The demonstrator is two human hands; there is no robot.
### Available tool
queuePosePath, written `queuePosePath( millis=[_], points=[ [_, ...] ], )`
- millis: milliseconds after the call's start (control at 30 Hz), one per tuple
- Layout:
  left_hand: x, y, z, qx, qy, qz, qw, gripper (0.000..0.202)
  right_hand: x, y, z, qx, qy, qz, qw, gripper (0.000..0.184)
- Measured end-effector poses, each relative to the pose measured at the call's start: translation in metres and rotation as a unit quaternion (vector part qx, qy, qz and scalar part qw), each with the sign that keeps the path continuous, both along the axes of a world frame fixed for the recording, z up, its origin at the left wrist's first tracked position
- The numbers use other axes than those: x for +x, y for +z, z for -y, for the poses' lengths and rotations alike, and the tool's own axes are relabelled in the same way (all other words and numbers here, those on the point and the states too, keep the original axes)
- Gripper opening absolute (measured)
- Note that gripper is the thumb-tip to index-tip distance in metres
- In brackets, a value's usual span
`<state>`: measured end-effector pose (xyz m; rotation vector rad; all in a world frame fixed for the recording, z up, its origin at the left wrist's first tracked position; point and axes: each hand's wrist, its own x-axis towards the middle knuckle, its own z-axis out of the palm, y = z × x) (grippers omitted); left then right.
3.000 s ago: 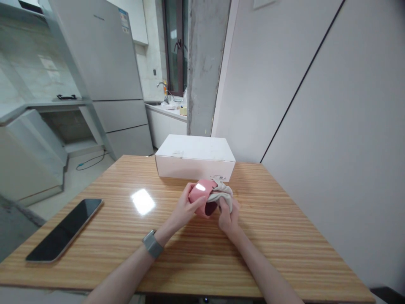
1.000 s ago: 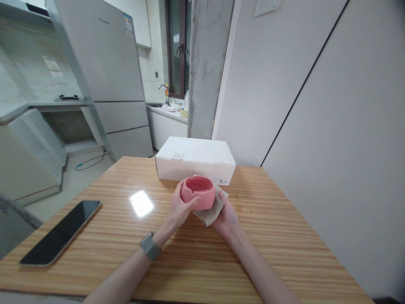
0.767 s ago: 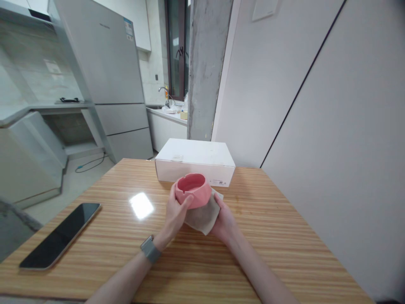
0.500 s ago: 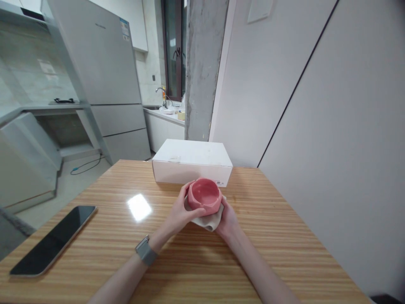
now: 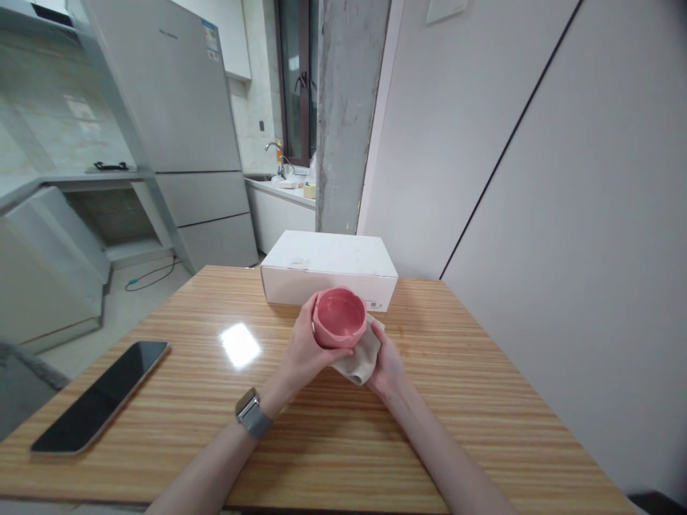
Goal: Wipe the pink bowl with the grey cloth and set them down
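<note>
A pink bowl-shaped ashtray (image 5: 339,317) is held above the wooden table (image 5: 483,400), tilted so its hollow faces me. My left hand (image 5: 303,350) is wrapped round its left side and underside. A beige cloth (image 5: 361,355) hangs under and to the right of the ashtray. My right hand (image 5: 387,365) grips that cloth from below and presses it against the ashtray. A grey watch sits on my left wrist.
A white cardboard box (image 5: 328,268) lies just behind my hands at the table's far edge. A dark phone (image 5: 101,405) rests face up at the table's left front. The right edge runs along a white wall. A fridge and kitchen counters stand beyond.
The ashtray has gone from lying on its side with the cloth over its rim to hollow up, then tipped toward me. The cloth has shifted underneath it.
</note>
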<state>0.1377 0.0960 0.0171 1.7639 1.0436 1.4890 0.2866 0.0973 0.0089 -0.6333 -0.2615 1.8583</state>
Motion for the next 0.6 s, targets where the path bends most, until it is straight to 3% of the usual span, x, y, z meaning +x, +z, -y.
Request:
queuePosePath(
  millis=[200,300,400,467,533,600],
  points=[
    [-0.007,0.004,0.003,-0.015,-0.049,-0.040,0.998,0.089,0.005,0.002,0.000,0.030,-0.016,-0.005,0.999,0.028],
    [-0.013,0.007,0.003,-0.018,-0.047,-0.064,0.997,0.103,0.006,0.002,0.001,0.055,0.043,-0.012,0.998,0.033],
    [-0.015,0.010,0.004,-0.017,-0.106,-0.020,0.994,0.118,0.005,0.002,0.003,0.073,0.085,-0.018,0.994,0.036],
    [-0.013,0.012,0.005,-0.033,-0.137,0.011,0.990,0.116,0.003,0.001,0.005,0.076,0.096,-0.017,0.992,0.036],
    [-0.008,0.013,0.006,-0.047,-0.127,0.035,0.990,0.103,0.000,0.000,0.008,0.068,0.109,-0.015,0.992,0.036],
    [-0.001,0.010,0.007,-0.043,-0.077,0.059,0.994,0.093,-0.004,-0.002,0.009,0.053,0.117,-0.019,0.992,0.036]
  ],
)
